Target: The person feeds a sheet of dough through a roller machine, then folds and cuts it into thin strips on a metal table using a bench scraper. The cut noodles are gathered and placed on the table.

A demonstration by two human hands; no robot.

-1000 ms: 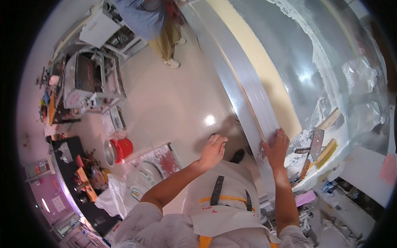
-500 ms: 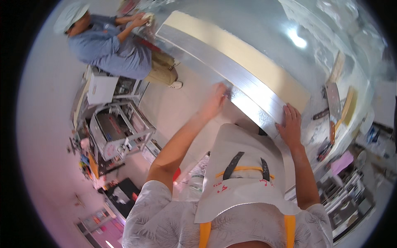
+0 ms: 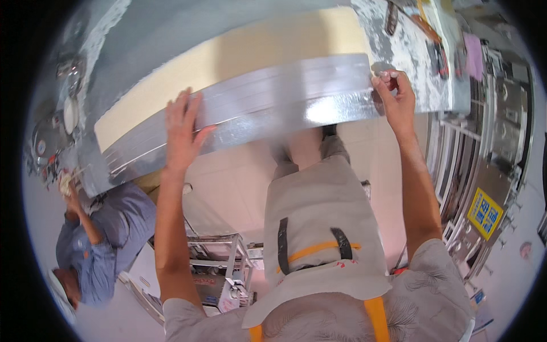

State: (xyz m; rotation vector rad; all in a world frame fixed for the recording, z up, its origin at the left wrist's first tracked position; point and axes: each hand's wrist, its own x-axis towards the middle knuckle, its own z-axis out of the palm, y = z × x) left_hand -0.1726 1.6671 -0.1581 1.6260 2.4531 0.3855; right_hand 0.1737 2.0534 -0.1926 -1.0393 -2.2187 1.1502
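Observation:
A long silver, ridged strip (image 3: 239, 102) runs across the front edge of the grey work surface (image 3: 142, 34), beside a cream-coloured band (image 3: 239, 45). My left hand (image 3: 183, 122) lies on the strip's left part with fingers spread. At its right end, my right hand (image 3: 397, 102) has thumb and fingers bent into a pinch by the corner; what is between the fingertips, if anything, is too small to make out.
Dark-handled tools (image 3: 427, 28) and a pink sheet (image 3: 473, 55) lie at top right. A co-worker in blue (image 3: 97, 262) holds something pale at lower left. Metal frames (image 3: 233, 253) stand below, and metal racks (image 3: 501, 114) at the right.
My view has swung round, so the strip now runs crosswise. My left hand has moved up onto it and spread; my right hand has curled at its end.

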